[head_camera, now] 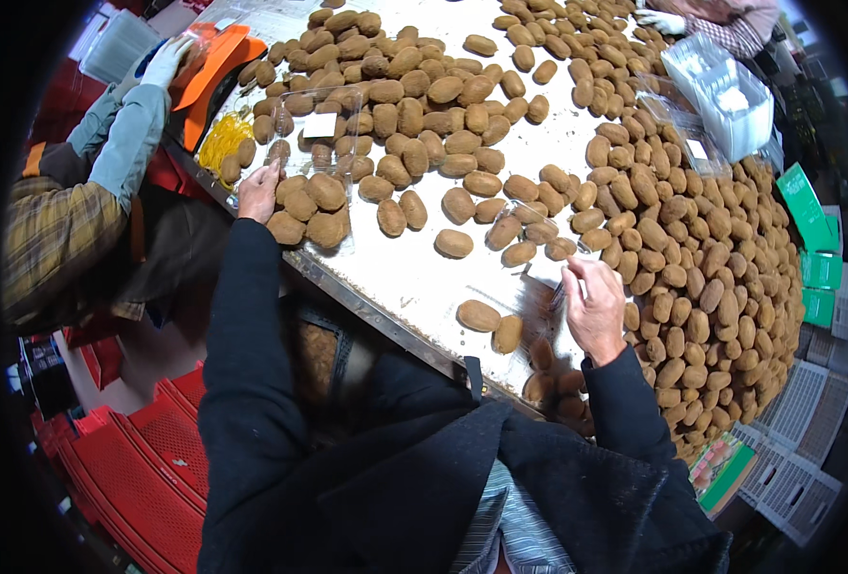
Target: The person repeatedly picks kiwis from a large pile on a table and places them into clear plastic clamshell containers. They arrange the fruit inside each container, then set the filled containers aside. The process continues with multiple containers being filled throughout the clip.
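Observation:
My left hand [259, 192] grips the near left edge of a clear plastic clamshell box [350, 188]. Several kiwifruit [300, 206] lie in its near half, and its raised lid [348, 107] bears a white label. On the right, my right hand [596, 305] has thumb and forefinger close together at the edge of a clear plastic piece [531, 215], which lies over kiwifruit; whether the fingers pinch it I cannot tell. Two loose kiwifruit [478, 316] lie near the table's front edge, left of my right hand. Many more kiwifruit [409, 79] are spread beyond the box.
A large kiwifruit heap [711, 265] covers the right side, with stacked clear boxes [718, 93] behind. Gloved co-workers stand at left [165, 61] and far right [660, 21]. An orange device [212, 68] and yellow netting [224, 140] lie left. Red crates [129, 459] stand below.

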Demonstrator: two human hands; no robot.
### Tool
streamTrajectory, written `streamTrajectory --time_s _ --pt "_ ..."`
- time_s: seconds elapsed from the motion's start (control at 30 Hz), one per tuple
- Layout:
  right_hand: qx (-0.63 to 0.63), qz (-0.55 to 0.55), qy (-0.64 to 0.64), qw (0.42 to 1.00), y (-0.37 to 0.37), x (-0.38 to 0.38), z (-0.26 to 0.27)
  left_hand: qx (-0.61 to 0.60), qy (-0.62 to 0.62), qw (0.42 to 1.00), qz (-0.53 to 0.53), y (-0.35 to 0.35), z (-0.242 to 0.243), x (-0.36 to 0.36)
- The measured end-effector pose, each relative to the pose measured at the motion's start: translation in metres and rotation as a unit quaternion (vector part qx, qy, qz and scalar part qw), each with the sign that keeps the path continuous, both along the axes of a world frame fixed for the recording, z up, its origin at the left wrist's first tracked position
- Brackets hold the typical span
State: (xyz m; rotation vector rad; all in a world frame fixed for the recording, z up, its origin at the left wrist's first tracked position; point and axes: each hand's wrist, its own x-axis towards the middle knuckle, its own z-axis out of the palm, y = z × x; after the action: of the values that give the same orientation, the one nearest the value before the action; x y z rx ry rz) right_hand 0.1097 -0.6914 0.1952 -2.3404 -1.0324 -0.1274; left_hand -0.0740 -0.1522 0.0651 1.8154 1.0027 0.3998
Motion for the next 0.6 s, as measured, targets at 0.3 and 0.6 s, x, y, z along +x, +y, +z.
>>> streamTrajectory --time_s 0.3,0.6 --pt "-0.023 -0.097 0.051 0.994 -0.062 -0.033 -0.006 0.114 0.066 0.991 -0.020 0.017 -0.005 -0.006" --pt "-0.006 -0.119 0.052 0.992 -0.084 -0.061 -0.007 0.295 0.064 0.953 0.021 -0.070 0.087 0.018"
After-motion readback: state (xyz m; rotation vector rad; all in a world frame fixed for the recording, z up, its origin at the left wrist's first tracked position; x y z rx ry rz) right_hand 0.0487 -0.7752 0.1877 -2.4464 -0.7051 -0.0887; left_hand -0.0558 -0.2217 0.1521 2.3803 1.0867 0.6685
